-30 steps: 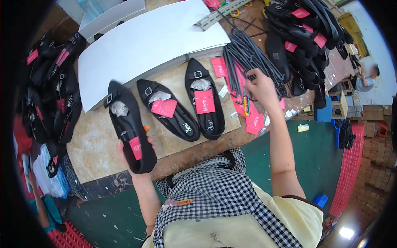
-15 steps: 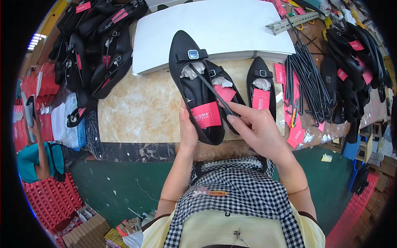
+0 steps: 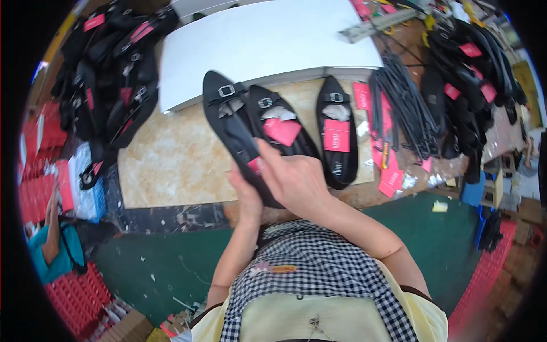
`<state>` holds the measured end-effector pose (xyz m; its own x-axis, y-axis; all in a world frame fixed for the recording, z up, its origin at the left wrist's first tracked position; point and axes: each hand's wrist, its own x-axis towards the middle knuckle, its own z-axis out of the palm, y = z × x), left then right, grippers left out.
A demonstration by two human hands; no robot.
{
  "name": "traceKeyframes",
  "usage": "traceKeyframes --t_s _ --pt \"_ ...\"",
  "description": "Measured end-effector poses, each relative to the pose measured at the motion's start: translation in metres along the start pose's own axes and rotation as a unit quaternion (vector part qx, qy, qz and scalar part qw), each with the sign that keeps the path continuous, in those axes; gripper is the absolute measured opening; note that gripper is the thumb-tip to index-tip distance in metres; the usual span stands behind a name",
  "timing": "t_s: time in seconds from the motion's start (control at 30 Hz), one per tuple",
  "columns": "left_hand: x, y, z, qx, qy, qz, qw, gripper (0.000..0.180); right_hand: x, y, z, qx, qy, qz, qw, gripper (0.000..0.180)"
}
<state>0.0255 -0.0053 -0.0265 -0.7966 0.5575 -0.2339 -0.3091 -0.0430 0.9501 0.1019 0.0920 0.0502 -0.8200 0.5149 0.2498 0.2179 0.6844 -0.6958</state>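
The right hand point(image 3: 296, 179) lies flat over the heel end of a black flat shoe point(image 3: 233, 128), fingers pressed together on a pink card point(image 3: 254, 165) tucked inside it. The left hand point(image 3: 248, 196) cups the same shoe from beneath, fingers curled round the heel; most of that hand is hidden under the shoe. The shoe is raised off the counter point(image 3: 171, 162), toe pointing away from the person, a silver buckle across its front and crumpled white paper stuffed in the toe.

Just to its right, a second black shoe point(image 3: 282, 128) lies on the counter with a pink rectangular card slanting out of its opening. Further right a third shoe point(image 3: 337, 134) lies straight, a pink card flat on its insole.

Beyond that, loose pink cards point(image 3: 387, 171) are scattered along the counter edge, beside a bundle of thin black strips point(image 3: 401, 111). A large white board point(image 3: 262, 40) lies behind the shoes. Heaps of black shoes with pink tags are piled at the far left point(image 3: 114, 74) and the far right point(image 3: 473, 80). Red crates point(image 3: 43, 165) stand on the floor to the left.
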Motion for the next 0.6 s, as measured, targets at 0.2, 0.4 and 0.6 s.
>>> traceKeyframes --t_s 0.2,0.4,0.6 --pt "0.008 0.035 -0.079 -0.015 0.014 -0.158 0.987 0.062 -0.013 0.066 -0.070 0.135 0.025 0.122 0.983 0.031" --pt "0.037 0.059 -0.049 0.535 0.046 0.228 0.812 0.059 -0.049 0.209 -0.117 -0.228 0.107 0.286 0.924 0.022" --pt "0.037 0.005 -0.004 0.331 -0.067 0.040 0.940 0.063 -0.057 0.173 -0.149 -0.062 0.099 0.400 0.909 0.018"
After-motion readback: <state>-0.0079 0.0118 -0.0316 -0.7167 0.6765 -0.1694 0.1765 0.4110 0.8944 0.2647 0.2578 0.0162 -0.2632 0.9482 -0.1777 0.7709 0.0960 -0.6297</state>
